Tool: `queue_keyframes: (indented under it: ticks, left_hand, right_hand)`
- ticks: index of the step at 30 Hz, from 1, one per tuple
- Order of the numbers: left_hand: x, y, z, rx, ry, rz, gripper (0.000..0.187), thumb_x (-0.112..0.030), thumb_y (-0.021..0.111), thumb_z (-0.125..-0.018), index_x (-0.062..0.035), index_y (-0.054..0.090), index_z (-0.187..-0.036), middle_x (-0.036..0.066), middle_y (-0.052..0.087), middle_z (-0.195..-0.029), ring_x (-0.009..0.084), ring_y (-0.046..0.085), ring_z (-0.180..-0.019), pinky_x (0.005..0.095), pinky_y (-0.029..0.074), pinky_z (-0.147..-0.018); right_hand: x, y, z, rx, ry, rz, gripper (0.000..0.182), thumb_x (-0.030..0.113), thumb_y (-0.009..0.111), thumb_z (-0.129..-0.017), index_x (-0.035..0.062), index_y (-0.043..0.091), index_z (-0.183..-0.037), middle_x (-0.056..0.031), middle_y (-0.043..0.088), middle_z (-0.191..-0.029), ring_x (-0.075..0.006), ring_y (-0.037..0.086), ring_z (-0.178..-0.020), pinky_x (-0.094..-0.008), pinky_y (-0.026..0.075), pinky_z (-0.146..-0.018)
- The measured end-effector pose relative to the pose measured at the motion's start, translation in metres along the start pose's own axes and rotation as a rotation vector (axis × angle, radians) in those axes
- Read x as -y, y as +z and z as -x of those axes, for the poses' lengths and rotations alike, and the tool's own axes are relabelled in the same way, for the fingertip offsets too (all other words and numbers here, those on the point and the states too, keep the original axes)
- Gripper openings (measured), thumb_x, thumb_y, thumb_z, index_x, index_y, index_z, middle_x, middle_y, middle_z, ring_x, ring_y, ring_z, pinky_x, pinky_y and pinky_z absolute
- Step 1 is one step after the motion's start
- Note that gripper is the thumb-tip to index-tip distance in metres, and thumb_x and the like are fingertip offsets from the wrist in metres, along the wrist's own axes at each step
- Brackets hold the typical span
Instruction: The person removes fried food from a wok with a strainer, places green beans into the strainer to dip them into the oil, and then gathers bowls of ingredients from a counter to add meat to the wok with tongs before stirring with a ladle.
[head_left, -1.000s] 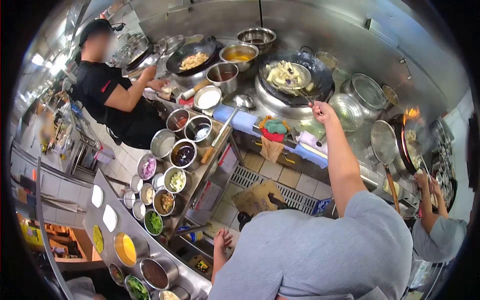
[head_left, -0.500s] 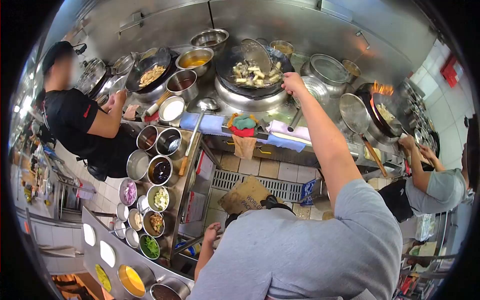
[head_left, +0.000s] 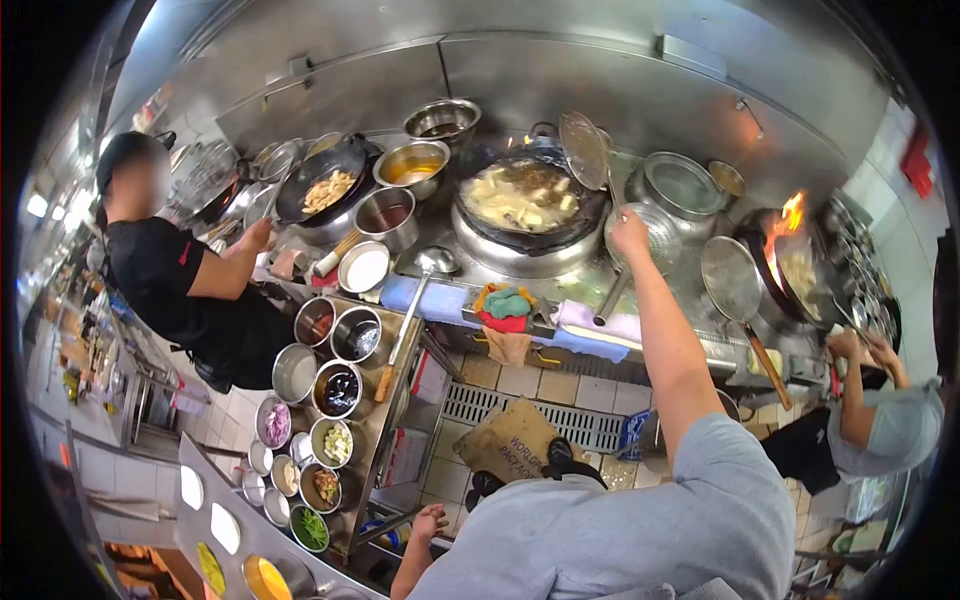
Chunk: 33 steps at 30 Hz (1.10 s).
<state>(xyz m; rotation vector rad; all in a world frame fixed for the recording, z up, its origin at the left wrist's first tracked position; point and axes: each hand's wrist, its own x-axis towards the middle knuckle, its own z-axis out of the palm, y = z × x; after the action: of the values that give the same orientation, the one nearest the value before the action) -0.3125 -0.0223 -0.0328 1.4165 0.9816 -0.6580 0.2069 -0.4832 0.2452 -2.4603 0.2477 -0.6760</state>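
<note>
Right of the wok (head_left: 572, 240), the right hand (head_left: 630, 236) grips the seemingly light, stiff strainer (head_left: 583, 150) by its handle; the left hand (head_left: 428, 523) curls loosely, empty.

Scene brightly lit, glare reflected by steel wall (head_left: 560, 85), lines bowed by lens distortion, corners blacked out

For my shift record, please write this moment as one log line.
right hand: holds strainer beside wok | wok: pale pieces | left hand: low, nothing visible held

The folded cloth (head_left: 607, 321) is lilac. The shirt (head_left: 640, 530) is plain grey; the floor mat (head_left: 508, 440) is brown with dark lettering.
</note>
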Motion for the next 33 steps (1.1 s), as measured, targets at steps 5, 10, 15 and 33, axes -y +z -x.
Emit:
queue_keyframes:
  ticks: [5, 10, 15, 33]
  left_hand:
    - [0.016, 0.022, 0.015, -0.012, -0.018, 0.203, 0.033, -0.025, 0.049, -0.085, -0.0145, 0.047, -0.116, 0.005, 0.053, -0.107, 0.0223, 0.058, -0.088, 0.0334, 0.044, -0.062]
    - [0.028, 0.040, 0.008, -0.019, 0.067, 0.348, 0.035, -0.030, 0.050, -0.085, -0.0159, 0.047, -0.117, 0.004, 0.055, -0.102, 0.0185, 0.057, -0.081, 0.0300, 0.043, -0.059]
    - [0.023, 0.045, 0.031, 0.007, 0.094, 0.369, 0.032, -0.027, 0.051, -0.085, -0.0117, 0.048, -0.113, 0.003, 0.055, -0.098, 0.0203, 0.057, -0.079, 0.0316, 0.044, -0.058]
    - [-0.048, -0.005, -0.068, 0.126, 0.237, 0.180, 0.022, -0.014, 0.054, -0.084, -0.0107, 0.053, -0.105, 0.002, 0.058, -0.088, 0.0154, 0.058, -0.071, 0.0254, 0.043, -0.054]
  right_hand:
    - [0.023, 0.032, 0.004, 0.427, 0.669, -0.777, 0.034, 0.001, 0.038, -0.080, 0.0085, 0.042, -0.113, -0.0186, 0.057, -0.078, -0.0157, 0.046, -0.047, -0.0260, 0.036, -0.037]
    - [0.048, 0.082, 0.006, 0.567, 0.729, -1.133, 0.015, -0.006, 0.035, -0.073, 0.0019, 0.044, -0.082, -0.0210, 0.054, -0.076, -0.0116, 0.041, -0.041, -0.0215, 0.027, -0.028]
    - [0.067, 0.052, 0.021, 0.511, 0.733, -1.059, 0.012, 0.001, 0.039, -0.080, 0.0027, 0.047, -0.088, -0.0150, 0.057, -0.076, -0.0094, 0.036, -0.041, -0.0210, 0.028, -0.032]
    - [0.072, -0.015, 0.068, 0.362, 0.485, -0.748, 0.031, 0.008, 0.046, -0.084, 0.0059, 0.042, -0.115, -0.0115, 0.058, -0.072, -0.0118, 0.045, -0.041, -0.0249, 0.032, -0.033]
